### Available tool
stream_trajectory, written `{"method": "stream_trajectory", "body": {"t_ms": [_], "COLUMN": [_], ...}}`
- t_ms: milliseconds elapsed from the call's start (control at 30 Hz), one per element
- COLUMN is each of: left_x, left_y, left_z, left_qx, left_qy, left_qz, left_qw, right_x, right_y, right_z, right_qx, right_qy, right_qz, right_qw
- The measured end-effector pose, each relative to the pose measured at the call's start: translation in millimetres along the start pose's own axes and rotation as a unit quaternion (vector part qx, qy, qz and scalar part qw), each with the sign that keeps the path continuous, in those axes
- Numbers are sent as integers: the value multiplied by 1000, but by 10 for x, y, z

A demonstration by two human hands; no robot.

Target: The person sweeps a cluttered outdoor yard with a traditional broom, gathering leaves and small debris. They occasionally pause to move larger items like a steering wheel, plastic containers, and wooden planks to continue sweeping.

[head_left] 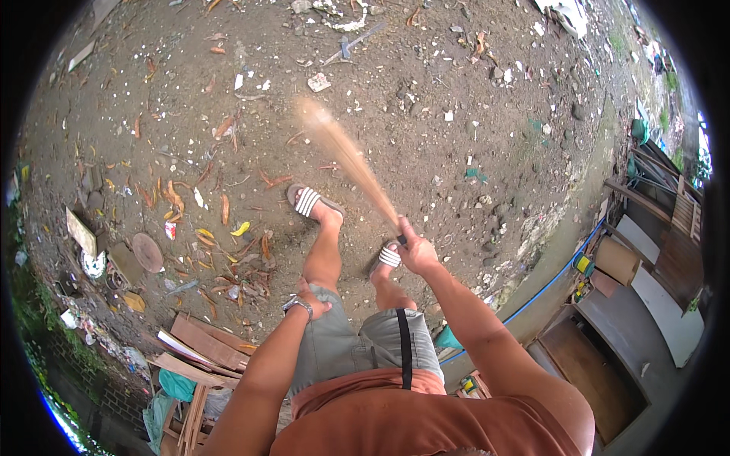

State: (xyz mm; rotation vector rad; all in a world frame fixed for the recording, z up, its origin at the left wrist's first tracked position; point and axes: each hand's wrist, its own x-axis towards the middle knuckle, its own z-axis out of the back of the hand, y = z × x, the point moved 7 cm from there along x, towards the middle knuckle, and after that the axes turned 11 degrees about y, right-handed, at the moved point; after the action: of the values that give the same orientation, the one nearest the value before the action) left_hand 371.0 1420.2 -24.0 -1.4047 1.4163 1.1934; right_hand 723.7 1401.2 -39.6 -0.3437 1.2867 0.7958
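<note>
Right hand [417,251] is closed in a full grip around the near end of a stick broom [346,156], whose straw-coloured bristles run up and to the left from the fist and end over the bare dirt ground [426,114] in the middle of the scene (the far part is blurred). Left hand [312,302] holds nothing; it rests flat on the left thigh, just above the hem of the grey shorts [342,346], with a wristwatch [298,305] on its wrist. Both feet wear striped slide sandals: one [307,201] stands farther out, just left of the broom, the other [389,256] sits right beside the gripping fist. Dry leaves [228,243] and scraps of litter lie scattered on the left, and a stack of wooden boards [201,346] lies at the near left. A blue hose [547,285] curves along the ground on the right, near a cardboard box [616,260]
</note>
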Motion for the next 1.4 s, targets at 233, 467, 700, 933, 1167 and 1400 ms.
{"method": "stream_trajectory", "body": {"t_ms": [233, 467, 700, 933, 1167, 1400], "left_x": [-116, -337, -295, -212, -122, -277], "left_y": [198, 153, 33, 77, -43, -776], "left_z": [562, 822, 996, 857, 885, 1047], "left_qx": [-82, -103, -106, -93, -130, -82], "left_qy": [40, 57, 56, 64, 60, 67], "left_qz": [-19, -33, -49, -42, -43, 23], "left_qw": [996, 992, 992, 993, 989, 994], "right_x": [475, 216, 960, 495, 854, 397], "right_y": [898, 1363, 2225, 898, 413, -474], "right_z": [-638, 302, 1026, 1861, 2398, 3504], "right_qx": [-12, 82, -183, 156, 33, -12], "right_qy": [92, -35, 36, -152, -48, -141], "right_qz": [-82, -70, -5, -98, -117, -39], "right_qw": [992, 994, 982, 971, 991, 989]}}
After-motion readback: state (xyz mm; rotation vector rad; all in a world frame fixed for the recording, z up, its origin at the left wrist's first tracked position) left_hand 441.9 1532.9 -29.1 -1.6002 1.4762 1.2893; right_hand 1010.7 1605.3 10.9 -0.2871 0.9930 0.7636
